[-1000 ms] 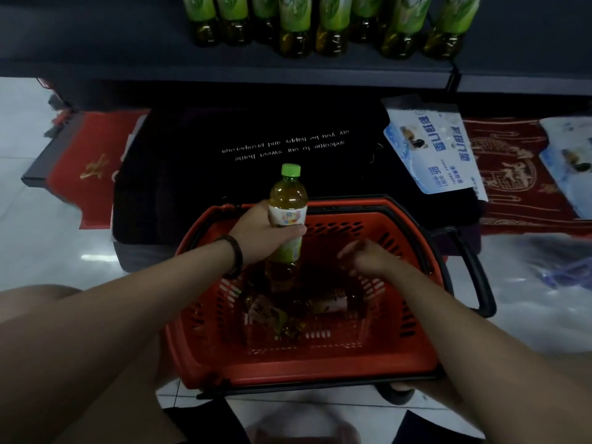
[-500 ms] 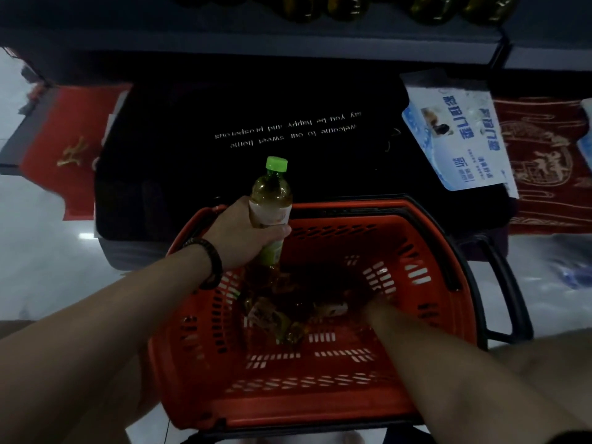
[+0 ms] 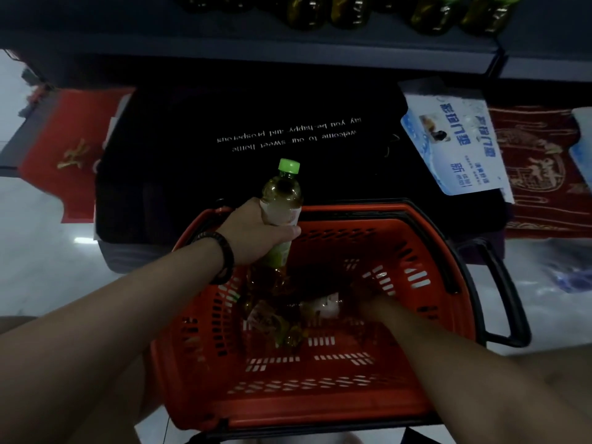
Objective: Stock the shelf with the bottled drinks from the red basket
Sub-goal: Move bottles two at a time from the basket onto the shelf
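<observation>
A red basket (image 3: 320, 405) stands on the floor below me. My left hand (image 3: 253, 235) grips a tea bottle (image 3: 283, 200) with a green cap, upright over the basket's far left rim. Several more bottles (image 3: 275, 318) lie in a dark heap on the basket's floor. My right hand (image 3: 371, 299) reaches deep inside, right beside that heap; shadow hides its fingers. The dark shelf (image 3: 256, 43) runs across the top, with a row of green-labelled bottles (image 3: 429, 14) standing on it.
A black doormat with white lettering (image 3: 256, 123) lies under the shelf, behind the basket. Red mats flank it at left (image 3: 77, 149) and right (image 3: 538, 168). A blue-and-white packet (image 3: 455, 145) rests at right. The basket's black handle (image 3: 509, 290) sticks out right.
My right hand dropped from above the basket down to the bottles at its bottom. The left hand keeps the bottle over the far rim. My view tipped downward.
</observation>
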`<state>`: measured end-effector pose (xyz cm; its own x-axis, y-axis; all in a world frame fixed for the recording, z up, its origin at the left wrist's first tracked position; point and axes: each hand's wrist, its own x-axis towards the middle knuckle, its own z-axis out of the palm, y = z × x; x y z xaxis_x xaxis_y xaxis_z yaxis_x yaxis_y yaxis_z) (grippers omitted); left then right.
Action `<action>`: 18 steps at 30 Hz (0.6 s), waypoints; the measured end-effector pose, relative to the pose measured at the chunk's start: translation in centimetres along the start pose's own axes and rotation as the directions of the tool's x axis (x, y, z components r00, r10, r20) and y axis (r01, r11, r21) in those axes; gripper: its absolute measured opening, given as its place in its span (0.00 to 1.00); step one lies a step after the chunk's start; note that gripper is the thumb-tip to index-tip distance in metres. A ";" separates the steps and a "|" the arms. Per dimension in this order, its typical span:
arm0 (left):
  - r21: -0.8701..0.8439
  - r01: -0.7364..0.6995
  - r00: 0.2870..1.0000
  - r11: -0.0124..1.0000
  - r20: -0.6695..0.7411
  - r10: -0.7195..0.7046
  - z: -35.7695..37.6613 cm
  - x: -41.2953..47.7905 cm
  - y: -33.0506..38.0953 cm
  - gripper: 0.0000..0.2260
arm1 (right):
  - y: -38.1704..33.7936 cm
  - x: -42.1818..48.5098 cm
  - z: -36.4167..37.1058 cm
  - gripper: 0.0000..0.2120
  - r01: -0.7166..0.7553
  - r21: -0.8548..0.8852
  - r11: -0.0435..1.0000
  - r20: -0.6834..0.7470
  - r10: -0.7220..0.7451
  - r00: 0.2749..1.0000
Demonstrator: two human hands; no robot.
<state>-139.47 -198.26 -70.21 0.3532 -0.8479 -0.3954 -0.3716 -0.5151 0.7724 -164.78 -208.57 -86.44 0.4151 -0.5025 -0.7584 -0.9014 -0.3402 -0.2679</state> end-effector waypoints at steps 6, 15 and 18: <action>-0.075 -0.032 0.999 0.997 0.014 0.033 0.2 -1.0 1.7 0.05 | -1.6 -1.7 -0.7 0.21 0.147 0.184 0.972 -0.206 -0.108 0.973; -0.156 -0.061 0.998 0.986 -0.011 0.060 -1.0 -3.4 3.6 0.32 | -5.4 -9.0 -8.3 0.15 0.471 0.309 0.826 -0.482 -0.291 0.826; -0.226 -0.089 0.995 0.970 -0.052 0.079 -2.0 -4.4 3.9 0.29 | -6.8 -11.7 -10.7 0.06 0.574 0.447 0.686 -0.528 -0.315 0.788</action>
<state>-140.72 -196.29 -64.46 0.3666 -0.8784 -0.3065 -0.1982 -0.3957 0.8967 -162.18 -208.87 -69.32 0.6764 -0.7090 -0.1995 -0.4354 -0.1664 -0.8847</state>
